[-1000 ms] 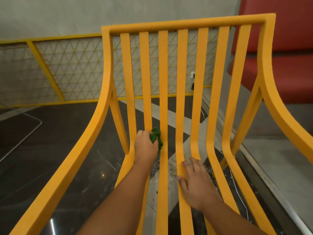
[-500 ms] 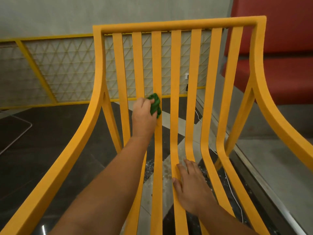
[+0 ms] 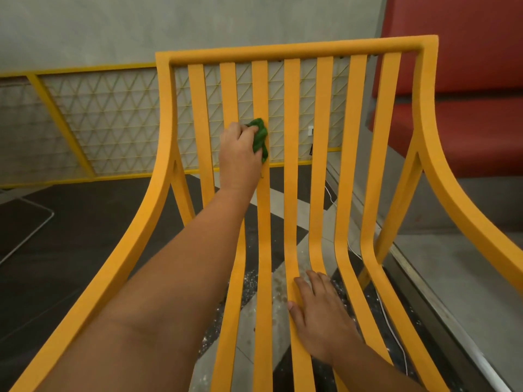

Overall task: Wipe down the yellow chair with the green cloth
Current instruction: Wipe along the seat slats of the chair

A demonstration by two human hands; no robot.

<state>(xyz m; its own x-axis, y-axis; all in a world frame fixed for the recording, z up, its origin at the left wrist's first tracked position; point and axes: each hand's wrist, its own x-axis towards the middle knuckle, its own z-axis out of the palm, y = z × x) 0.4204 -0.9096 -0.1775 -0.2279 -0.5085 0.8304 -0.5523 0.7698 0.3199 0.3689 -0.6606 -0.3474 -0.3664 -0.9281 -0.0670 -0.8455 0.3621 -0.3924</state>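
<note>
The yellow chair (image 3: 291, 49) fills the view, with several vertical slats curving from the backrest down into the seat. My left hand (image 3: 239, 157) grips a bunched green cloth (image 3: 259, 137) and presses it against a slat left of the middle, about halfway up the backrest. My right hand (image 3: 319, 309) lies flat with straight fingers on the seat slats, low and right of centre. Both forearms reach in from the bottom edge.
A red padded bench (image 3: 467, 108) stands behind the chair on the right. A yellow-framed mesh panel (image 3: 113, 117) runs along the grey wall behind. Dark floor tiles with a white cable (image 3: 393, 332) show under the seat slats.
My left hand has slid the green cloth up the slat, from near the seat bend to the middle of the backrest. My right hand has stayed on the seat slats.
</note>
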